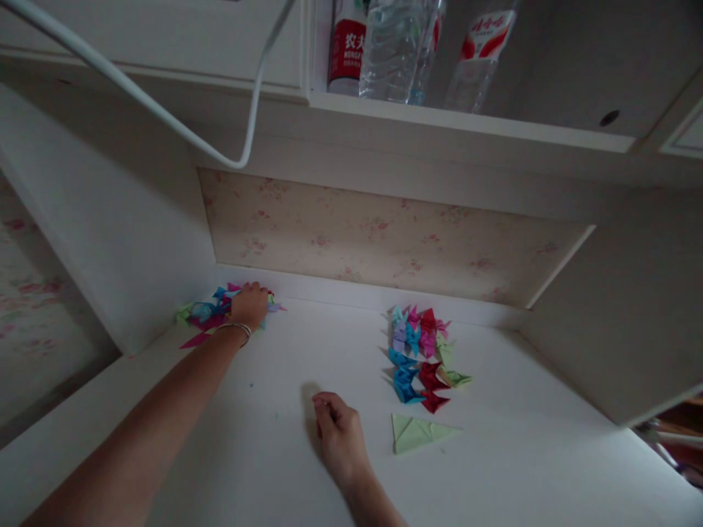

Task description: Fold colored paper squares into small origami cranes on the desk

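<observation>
My left hand (250, 305), with a bracelet (236, 329) on its wrist, reaches into a pile of folded paper pieces (206, 310) in the desk's back left corner. Its fingers bend down over the pile and their tips are hidden. My right hand (339, 432) rests on the white desk with its fingers curled in and nothing visible in them. Right of it lies a flat, pale green folded paper (420, 433), pointed at one end. Behind that paper stand several origami cranes (406, 383) in blue, red, pink, purple and green, grouped close together.
A white desk (307, 351) runs back to a floral panel (351, 241), with side walls left and right. Overhead, a shelf (466, 124) holds plastic bottles (392, 51). A bent white tube (165, 110) hangs across the upper left.
</observation>
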### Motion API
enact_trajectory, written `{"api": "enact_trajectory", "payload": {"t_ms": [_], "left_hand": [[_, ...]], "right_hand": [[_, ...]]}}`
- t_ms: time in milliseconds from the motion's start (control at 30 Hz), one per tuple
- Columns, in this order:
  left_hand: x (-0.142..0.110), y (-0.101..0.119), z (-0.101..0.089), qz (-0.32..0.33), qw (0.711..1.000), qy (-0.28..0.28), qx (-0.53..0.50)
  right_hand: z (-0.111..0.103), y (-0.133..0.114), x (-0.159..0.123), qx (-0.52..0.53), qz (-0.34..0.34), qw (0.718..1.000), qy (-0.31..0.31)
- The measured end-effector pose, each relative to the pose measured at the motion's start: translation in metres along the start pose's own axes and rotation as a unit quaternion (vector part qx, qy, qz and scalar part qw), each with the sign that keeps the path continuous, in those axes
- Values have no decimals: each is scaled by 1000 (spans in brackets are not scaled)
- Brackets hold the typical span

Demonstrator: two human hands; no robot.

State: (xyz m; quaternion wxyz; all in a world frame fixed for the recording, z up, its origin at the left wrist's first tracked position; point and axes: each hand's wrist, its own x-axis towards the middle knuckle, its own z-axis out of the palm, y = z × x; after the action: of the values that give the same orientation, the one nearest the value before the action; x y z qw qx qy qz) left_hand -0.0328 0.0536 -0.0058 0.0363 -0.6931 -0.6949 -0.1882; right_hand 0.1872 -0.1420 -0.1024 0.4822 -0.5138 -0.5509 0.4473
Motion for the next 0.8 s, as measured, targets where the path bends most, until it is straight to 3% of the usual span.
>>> {"api": "enact_trajectory", "payload": {"t_ms": [233, 400, 633, 800], "left_hand": [[7, -8, 16, 14, 996, -11, 92], [11, -13, 18, 21, 991, -21, 130], [9, -18, 16, 57, 988, -1, 143], [12, -21, 21, 39, 990, -11, 135]], "right_hand": [[0, 0, 0, -11, -7, 1000, 1], [2, 3, 2, 4, -7, 1000, 4], [2, 4, 1, -27, -30, 999, 16], [2, 2, 2, -1, -9, 1000, 6]]}}
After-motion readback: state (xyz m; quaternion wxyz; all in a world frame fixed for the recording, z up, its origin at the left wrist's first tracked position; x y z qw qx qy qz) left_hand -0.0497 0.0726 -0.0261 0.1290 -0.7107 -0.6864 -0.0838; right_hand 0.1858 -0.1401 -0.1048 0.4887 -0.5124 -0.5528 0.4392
